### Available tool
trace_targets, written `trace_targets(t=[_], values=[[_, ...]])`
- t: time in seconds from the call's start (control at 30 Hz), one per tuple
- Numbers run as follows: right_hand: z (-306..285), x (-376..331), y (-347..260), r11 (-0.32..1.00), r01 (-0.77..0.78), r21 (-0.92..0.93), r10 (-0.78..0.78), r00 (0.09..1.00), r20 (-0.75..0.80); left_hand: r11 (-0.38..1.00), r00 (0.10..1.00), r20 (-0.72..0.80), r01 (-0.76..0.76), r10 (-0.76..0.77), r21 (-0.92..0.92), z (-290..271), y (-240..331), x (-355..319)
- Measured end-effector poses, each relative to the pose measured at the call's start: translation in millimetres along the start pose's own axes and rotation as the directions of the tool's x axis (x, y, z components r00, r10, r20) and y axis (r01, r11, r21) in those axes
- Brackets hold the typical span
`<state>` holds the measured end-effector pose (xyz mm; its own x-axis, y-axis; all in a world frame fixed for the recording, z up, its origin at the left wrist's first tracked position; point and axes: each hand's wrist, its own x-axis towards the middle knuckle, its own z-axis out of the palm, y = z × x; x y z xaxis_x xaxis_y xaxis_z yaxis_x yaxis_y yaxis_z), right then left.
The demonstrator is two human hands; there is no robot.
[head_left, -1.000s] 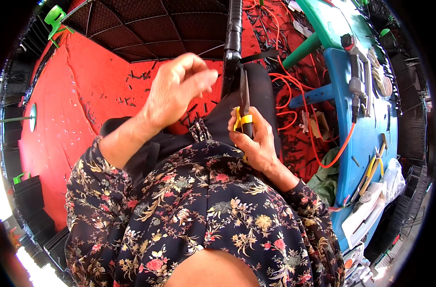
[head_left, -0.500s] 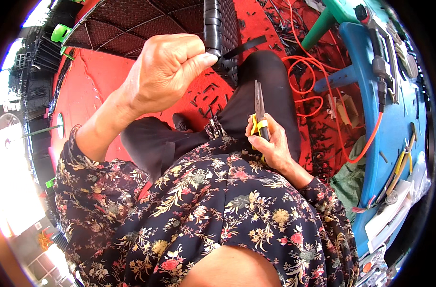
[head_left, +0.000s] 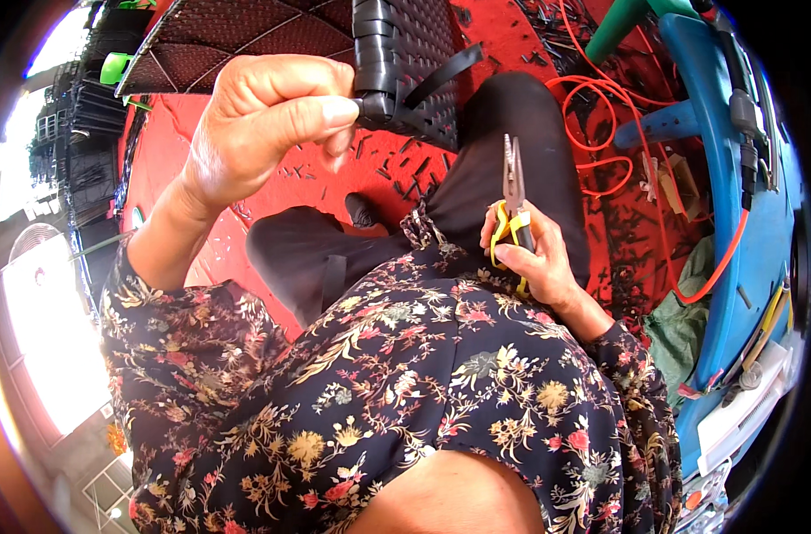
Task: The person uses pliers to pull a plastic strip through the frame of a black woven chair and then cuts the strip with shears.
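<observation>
A black woven panel (head_left: 419, 67), plaited from flat strips with a wrapped edge, rises at the top centre. One loose black strip (head_left: 444, 76) sticks out to the right from its lower corner. My left hand (head_left: 276, 125) is closed in a pinch right beside that corner, thumb tip at the wrapped end; whatever lies between the fingers is hidden. Lower right, above my thigh, my right hand (head_left: 539, 254) grips needle-nose pliers (head_left: 513, 182) with yellow and black handles. Their jaws point up, slightly apart, with nothing between them, clear of the panel.
Black strip offcuts (head_left: 414, 169) litter the red floor covering (head_left: 325, 173). To the right stands a blue plastic table or stool (head_left: 721, 178) carrying tools, with an orange hose (head_left: 730, 258) looping down. A green cloth or sack (head_left: 681, 325) lies beneath it.
The view has shifted slightly. My left hand has turned, its fingers lower and less tightly balled, still by the panel's corner. In my right hand the pliers' handles and jaws have spread a little.
</observation>
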<state>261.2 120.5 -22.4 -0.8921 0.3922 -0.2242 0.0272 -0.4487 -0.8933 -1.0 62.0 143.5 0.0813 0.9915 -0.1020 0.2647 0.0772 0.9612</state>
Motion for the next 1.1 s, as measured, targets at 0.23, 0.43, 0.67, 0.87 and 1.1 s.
trace_targets(t=[0.23,0.43,0.67,0.87,1.1], values=[[13.7,-4.2,-27.3,0.991,0.113,-0.073,-0.096,0.973,0.211,0.984,0.997,-0.075,0.019,-0.033,-0.176,5.8,-17.4,-14.2],[46.3,2.9,-44.7,0.966,0.251,-0.067,-0.215,0.916,0.339,0.956,0.942,-0.21,0.222,-0.262,-0.194,42.3,-38.8,-39.0],[60.1,12.7,-47.6,0.973,0.212,-0.09,-0.183,0.948,0.26,0.837,0.898,-0.181,0.279,-0.401,-0.47,101.3,-45.5,-74.3],[70.4,17.2,-57.7,0.992,0.081,0.099,-0.098,0.979,0.18,0.911,0.891,-0.32,0.201,-0.323,-0.361,110.6,-42.5,-77.2],[77.1,11.9,-68.2,0.906,-0.097,0.412,0.019,0.982,0.189,0.869,0.867,-0.323,0.215,-0.38,-0.446,96.1,-20.0,-50.9]])
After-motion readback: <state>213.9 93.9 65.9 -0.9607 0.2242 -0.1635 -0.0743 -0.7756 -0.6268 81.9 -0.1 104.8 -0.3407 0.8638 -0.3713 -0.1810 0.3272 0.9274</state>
